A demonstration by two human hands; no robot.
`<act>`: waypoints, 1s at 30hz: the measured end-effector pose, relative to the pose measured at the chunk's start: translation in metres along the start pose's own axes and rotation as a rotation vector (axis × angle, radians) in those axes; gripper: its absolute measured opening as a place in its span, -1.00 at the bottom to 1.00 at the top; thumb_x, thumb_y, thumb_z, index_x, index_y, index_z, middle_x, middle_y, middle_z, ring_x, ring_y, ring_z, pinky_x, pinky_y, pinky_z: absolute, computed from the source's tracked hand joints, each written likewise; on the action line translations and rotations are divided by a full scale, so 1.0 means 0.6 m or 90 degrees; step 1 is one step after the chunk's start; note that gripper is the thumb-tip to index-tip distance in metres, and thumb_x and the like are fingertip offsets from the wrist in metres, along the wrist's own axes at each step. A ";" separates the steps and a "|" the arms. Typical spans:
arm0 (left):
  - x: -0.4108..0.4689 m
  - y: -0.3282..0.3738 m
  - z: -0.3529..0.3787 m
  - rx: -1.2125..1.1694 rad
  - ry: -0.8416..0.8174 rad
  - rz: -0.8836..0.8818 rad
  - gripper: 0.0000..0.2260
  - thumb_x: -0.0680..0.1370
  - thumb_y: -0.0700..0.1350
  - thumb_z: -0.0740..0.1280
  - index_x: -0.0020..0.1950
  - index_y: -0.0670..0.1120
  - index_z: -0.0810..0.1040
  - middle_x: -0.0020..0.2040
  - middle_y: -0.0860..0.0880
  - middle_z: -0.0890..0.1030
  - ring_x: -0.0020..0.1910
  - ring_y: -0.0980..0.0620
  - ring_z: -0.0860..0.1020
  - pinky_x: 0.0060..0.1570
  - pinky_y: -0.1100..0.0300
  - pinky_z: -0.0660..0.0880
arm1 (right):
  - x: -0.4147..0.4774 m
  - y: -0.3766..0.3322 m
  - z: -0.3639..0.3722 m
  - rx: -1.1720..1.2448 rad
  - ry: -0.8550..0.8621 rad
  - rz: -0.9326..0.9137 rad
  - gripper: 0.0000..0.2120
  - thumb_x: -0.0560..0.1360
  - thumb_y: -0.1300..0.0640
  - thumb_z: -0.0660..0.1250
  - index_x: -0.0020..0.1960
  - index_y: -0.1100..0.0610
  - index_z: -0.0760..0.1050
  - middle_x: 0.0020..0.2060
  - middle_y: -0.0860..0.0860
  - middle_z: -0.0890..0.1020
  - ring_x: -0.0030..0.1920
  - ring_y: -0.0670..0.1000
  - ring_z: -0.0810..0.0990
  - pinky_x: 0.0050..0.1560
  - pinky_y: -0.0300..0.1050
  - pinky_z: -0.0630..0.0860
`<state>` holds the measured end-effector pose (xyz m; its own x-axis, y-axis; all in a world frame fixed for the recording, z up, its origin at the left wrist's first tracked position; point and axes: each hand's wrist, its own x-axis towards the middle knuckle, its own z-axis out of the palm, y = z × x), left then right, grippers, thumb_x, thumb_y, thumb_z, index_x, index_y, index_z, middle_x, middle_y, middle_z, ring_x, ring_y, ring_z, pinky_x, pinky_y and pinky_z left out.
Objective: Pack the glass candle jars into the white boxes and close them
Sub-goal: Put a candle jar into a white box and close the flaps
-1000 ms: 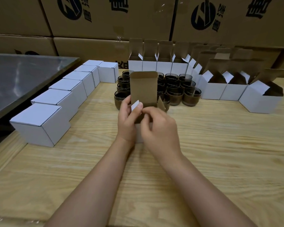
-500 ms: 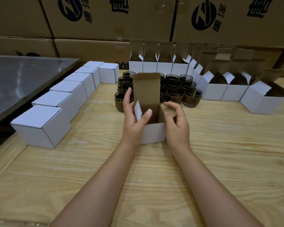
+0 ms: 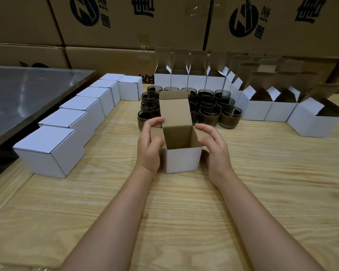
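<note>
Empty white box point(image 3: 182, 160) stands just before the glass candle jars point(image 3: 209, 112) on the desk point(image 3: 164, 212), its 2 side flaps newly spread and grasped by left grip point(image 3: 150, 145) and right grip point(image 3: 213, 147), ready for a jar.

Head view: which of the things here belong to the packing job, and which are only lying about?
Belong to the job:
- open white box, held by the left hand and right hand
- glass candle jars behind it
- spare open boxes, right
- closed boxes, left

Lying about:
- big brown cartons at the back
- grey metal surface, far left
</note>
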<state>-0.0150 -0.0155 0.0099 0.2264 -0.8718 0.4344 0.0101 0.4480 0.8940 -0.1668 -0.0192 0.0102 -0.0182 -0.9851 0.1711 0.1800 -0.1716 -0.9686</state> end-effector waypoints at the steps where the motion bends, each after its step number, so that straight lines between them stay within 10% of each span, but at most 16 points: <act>1: 0.000 0.000 0.000 0.011 0.002 0.012 -0.53 0.29 -0.22 0.12 0.18 -0.20 0.47 -0.04 0.00 0.51 -0.08 0.20 0.48 -0.09 0.30 0.43 | 0.003 -0.003 -0.001 -0.006 -0.007 -0.007 -0.71 0.35 0.08 0.26 0.00 -0.12 0.61 0.00 -0.08 0.64 0.03 -0.04 0.57 -0.02 -0.06 0.49; 6: -0.001 -0.003 -0.002 0.027 0.008 0.027 -0.55 0.30 -0.23 0.12 0.17 -0.19 0.48 -0.03 -0.06 0.53 -0.14 0.16 0.49 -0.11 0.18 0.45 | 0.046 -0.014 -0.019 -0.053 0.210 -0.071 -0.75 0.60 0.06 0.13 0.16 -0.16 0.51 -0.04 0.00 0.53 -0.23 -0.10 0.52 -0.22 -0.17 0.53; 13: 0.001 -0.007 0.002 0.059 0.013 0.060 -0.56 0.31 -0.26 0.12 0.17 -0.23 0.48 -0.04 0.02 0.52 -0.10 0.36 0.49 -0.10 0.41 0.43 | 0.075 0.021 -0.014 -0.462 0.085 -0.080 -0.64 0.51 0.28 0.30 0.25 0.00 0.52 0.24 0.07 0.30 0.31 0.13 0.31 0.34 -0.01 0.31; 20: 0.002 -0.009 0.003 0.046 0.013 0.040 -0.54 0.31 -0.24 0.13 0.20 -0.24 0.47 -0.04 0.03 0.53 -0.17 0.31 0.49 -0.13 0.34 0.45 | 0.069 0.014 -0.023 -0.423 0.073 -0.127 -0.77 0.43 0.30 0.32 -0.10 -0.04 0.53 -0.04 -0.06 0.62 -0.05 0.01 0.54 -0.12 -0.17 0.47; 30: 0.002 -0.009 0.002 0.044 0.020 0.030 -0.54 0.31 -0.23 0.13 0.20 -0.22 0.47 -0.03 0.01 0.55 -0.15 0.25 0.50 -0.09 0.25 0.46 | 0.057 -0.067 -0.047 -0.162 0.185 -0.176 -0.83 0.46 0.22 0.41 -0.17 -0.04 0.54 -0.18 -0.09 0.62 -0.11 -0.17 0.61 -0.02 -0.23 0.56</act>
<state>-0.0162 -0.0191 0.0060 0.2550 -0.8432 0.4732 -0.0674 0.4727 0.8787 -0.2020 -0.0464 0.0496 -0.3128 -0.8588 0.4058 -0.1158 -0.3895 -0.9137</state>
